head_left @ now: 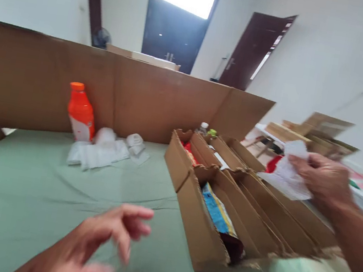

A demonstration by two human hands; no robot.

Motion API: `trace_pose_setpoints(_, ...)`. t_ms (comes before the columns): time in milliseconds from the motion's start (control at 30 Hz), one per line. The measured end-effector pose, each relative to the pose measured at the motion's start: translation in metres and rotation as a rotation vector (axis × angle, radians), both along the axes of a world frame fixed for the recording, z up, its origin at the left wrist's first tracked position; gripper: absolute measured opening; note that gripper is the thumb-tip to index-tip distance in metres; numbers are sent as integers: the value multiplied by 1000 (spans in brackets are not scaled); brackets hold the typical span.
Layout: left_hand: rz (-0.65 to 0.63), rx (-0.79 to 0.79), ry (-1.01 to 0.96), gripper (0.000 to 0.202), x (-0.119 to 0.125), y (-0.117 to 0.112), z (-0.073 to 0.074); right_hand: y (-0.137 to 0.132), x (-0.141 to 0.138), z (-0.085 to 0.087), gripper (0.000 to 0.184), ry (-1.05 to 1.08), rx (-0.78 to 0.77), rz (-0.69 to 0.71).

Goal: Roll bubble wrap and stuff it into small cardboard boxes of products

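My right hand (321, 175) is raised over the right side of the cardboard bins, pinching a crumpled, thin white sheet (289, 172) that looks like tissue or plastic. Above the green cloth, my left hand (101, 238) hovers slightly blurred, its fingers apart and nothing in them. To its right stand several open cardboard bins (184, 220) in two rows. The nearest one contains a blue and yellow packet (219, 209); a red packet (190, 153) lies in a bin behind it.
An orange bottle (81, 112) stands by the cardboard wall (166, 103). Beside it lie crumpled white plastic pieces (102, 153) and a white roll (135, 143). Green cloth (36, 190) covers the table. Flattened cardboard (322, 129) is piled on a farther table at right.
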State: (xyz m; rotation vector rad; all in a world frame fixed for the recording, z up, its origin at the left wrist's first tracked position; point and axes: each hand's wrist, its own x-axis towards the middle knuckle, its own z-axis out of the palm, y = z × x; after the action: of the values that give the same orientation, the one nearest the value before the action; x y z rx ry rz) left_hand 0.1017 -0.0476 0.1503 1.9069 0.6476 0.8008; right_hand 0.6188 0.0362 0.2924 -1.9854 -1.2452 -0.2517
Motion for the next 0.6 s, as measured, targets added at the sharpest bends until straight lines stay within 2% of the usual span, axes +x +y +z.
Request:
trace_pose_setpoints(33, 100, 15, 85, 19, -5, 19, -10, 8, -22, 10, 46, 78, 89, 99)
trace_pose_setpoints(67, 262, 81, 162, 17, -12, 38, -25, 16, -49, 18, 44, 140, 147, 210)
trace_pose_setpoints(133, 542, 205, 296, 23, -30, 73, -65, 35, -113, 27, 39, 166, 121, 437)
trace_pose_setpoints(167, 633, 253, 356, 26, -39, 87, -87, 47, -148, 27, 36, 162, 48, 545)
trace_pose_setpoints(200, 740, 307, 393, 29, -48, 98, -108, 59, -184, 24, 33, 178, -1, 641)
trace_pose_setpoints(267, 820, 334, 402, 33, -63, 113, -142, 92, -253, 9, 28, 242, -118, 817)
trace_pose_setpoints(300, 844, 340, 394, 33, -68, 116, -154, 111, -283, -2, 25, 251, -171, 868)
trace_pose_setpoints(367, 860, 359, 377, 31, -74, 116, -169, 153, -336, -28, 19, 237, -240, 905)
trace_pose_setpoints(433, 861, 396, 375, 29, -74, 114, -174, 194, -376, -56, 12, 223, -293, 898)
trace_pose_setpoints(500, 863, 421, 382, 30, -73, 113, -174, 230, -405, -82, 10, 213, -339, 880)
trace_pose_setpoints(600, 861, 402, 410, 32, -71, 114, -172, 263, -427, -112, 24, 194, -399, 844)
